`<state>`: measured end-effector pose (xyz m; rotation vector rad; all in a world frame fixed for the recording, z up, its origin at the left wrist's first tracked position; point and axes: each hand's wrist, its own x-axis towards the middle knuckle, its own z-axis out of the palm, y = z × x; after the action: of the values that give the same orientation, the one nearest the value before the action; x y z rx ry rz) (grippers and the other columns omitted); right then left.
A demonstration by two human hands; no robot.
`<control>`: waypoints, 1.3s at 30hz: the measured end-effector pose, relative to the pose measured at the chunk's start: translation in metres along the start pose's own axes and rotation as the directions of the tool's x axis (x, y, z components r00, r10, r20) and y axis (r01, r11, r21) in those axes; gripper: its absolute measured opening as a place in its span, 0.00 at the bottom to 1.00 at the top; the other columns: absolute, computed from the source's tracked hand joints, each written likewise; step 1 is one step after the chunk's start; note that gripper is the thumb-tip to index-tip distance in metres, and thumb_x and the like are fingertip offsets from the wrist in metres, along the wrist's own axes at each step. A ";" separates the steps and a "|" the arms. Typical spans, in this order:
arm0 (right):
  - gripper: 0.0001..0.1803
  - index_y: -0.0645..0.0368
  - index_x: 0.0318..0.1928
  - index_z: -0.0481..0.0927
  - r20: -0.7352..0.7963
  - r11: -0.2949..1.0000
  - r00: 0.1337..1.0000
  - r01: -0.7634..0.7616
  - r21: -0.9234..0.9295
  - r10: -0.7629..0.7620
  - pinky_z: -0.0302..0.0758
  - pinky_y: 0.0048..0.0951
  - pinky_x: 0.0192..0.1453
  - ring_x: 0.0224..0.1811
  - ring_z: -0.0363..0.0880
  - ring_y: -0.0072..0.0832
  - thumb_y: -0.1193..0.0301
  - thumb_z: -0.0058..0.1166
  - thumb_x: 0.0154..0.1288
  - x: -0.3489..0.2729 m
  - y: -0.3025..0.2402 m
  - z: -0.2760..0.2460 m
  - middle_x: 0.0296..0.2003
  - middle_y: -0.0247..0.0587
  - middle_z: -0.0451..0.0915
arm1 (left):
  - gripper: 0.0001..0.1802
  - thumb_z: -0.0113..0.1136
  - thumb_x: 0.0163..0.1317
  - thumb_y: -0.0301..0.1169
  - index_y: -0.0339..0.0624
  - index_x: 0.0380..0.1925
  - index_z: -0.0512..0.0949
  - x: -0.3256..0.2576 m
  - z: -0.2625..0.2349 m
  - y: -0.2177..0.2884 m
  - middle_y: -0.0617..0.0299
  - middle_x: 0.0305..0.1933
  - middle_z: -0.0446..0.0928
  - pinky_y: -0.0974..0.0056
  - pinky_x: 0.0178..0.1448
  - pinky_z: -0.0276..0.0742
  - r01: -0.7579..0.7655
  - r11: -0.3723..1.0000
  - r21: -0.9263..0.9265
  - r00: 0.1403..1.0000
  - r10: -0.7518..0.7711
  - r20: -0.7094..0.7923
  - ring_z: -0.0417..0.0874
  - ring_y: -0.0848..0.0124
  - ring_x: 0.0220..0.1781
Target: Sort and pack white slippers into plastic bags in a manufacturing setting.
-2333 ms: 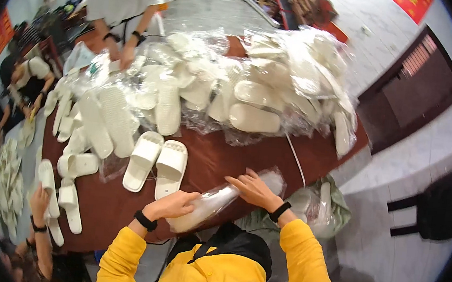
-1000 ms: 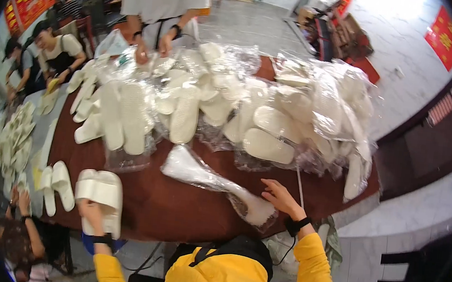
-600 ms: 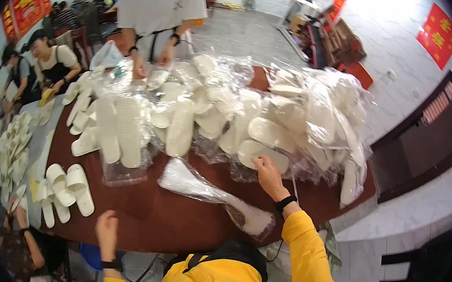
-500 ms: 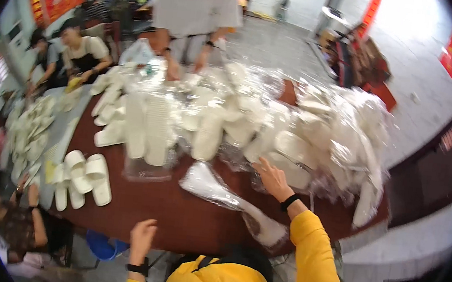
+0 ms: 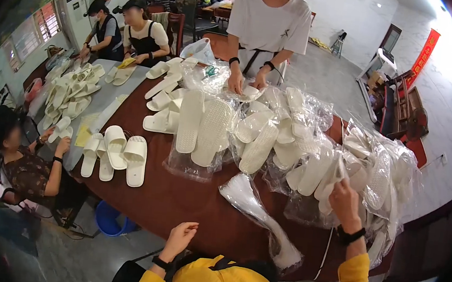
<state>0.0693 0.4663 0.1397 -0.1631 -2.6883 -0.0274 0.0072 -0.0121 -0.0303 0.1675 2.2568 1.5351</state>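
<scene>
Dark red-brown table (image 5: 176,201) carries an unbagged pair of white slippers (image 5: 127,153), soles down, near its left edge. A grey table (image 5: 105,91) adjoins at far left, loaded with more loose slippers (image 5: 70,93). 3 co-workers visible at the far side. Blue bucket (image 5: 107,219) on the floor under the table edge. Red banner (image 5: 424,51) on the right wall.

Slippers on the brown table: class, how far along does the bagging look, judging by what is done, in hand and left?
Done: many bagged slippers lie piled in clear plastic. In hand: the right hand reaches into that pile, while the left hand hovers open at the table edge; a stack of empty bags lies between them. Left: loose slippers sit unbagged to the left.
</scene>
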 end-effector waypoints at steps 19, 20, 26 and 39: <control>0.36 0.53 0.68 0.67 0.623 0.598 0.731 -0.375 0.709 -0.280 0.79 0.28 0.52 0.62 0.73 0.41 0.79 0.63 0.59 -0.117 -0.110 0.145 0.67 0.56 0.61 | 0.31 0.53 0.63 0.20 0.38 0.67 0.61 0.047 0.009 -0.051 0.48 0.65 0.68 0.53 0.62 0.75 0.017 0.725 -0.689 0.919 -0.283 -0.274 0.75 0.54 0.62; 0.34 0.54 0.67 0.67 0.596 0.637 0.791 -0.392 0.664 -0.135 0.79 0.32 0.51 0.57 0.75 0.43 0.75 0.64 0.60 -0.117 -0.107 0.153 0.63 0.56 0.66 | 0.31 0.53 0.63 0.20 0.38 0.67 0.61 0.043 0.009 -0.055 0.48 0.65 0.68 0.53 0.62 0.75 0.020 0.726 -0.687 0.918 -0.285 -0.275 0.75 0.54 0.62; 0.26 0.61 0.56 0.76 0.525 0.370 0.727 -0.682 0.631 0.444 0.76 0.41 0.50 0.46 0.77 0.47 0.67 0.67 0.58 -0.066 -0.128 0.186 0.50 0.53 0.74 | 0.21 0.51 0.67 0.23 0.38 0.61 0.68 0.030 -0.007 -0.085 0.56 0.58 0.70 0.63 0.62 0.68 0.054 0.941 -0.335 0.910 -0.185 -0.372 0.74 0.68 0.56; 0.14 0.55 0.45 0.76 -0.001 0.585 0.848 0.368 0.723 -0.531 0.80 0.38 0.35 0.37 0.83 0.41 0.77 0.52 0.57 0.044 -0.279 0.113 0.40 0.42 0.80 | 0.21 0.66 0.60 0.32 0.38 0.52 0.73 0.047 -0.036 -0.101 0.57 0.49 0.77 0.60 0.53 0.77 0.037 0.673 -0.739 0.894 -0.352 -0.277 0.79 0.65 0.49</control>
<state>-0.0520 0.1991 0.0587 0.8164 -2.6512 0.9071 -0.0367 -0.0679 -0.1233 -0.6649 1.6392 2.3508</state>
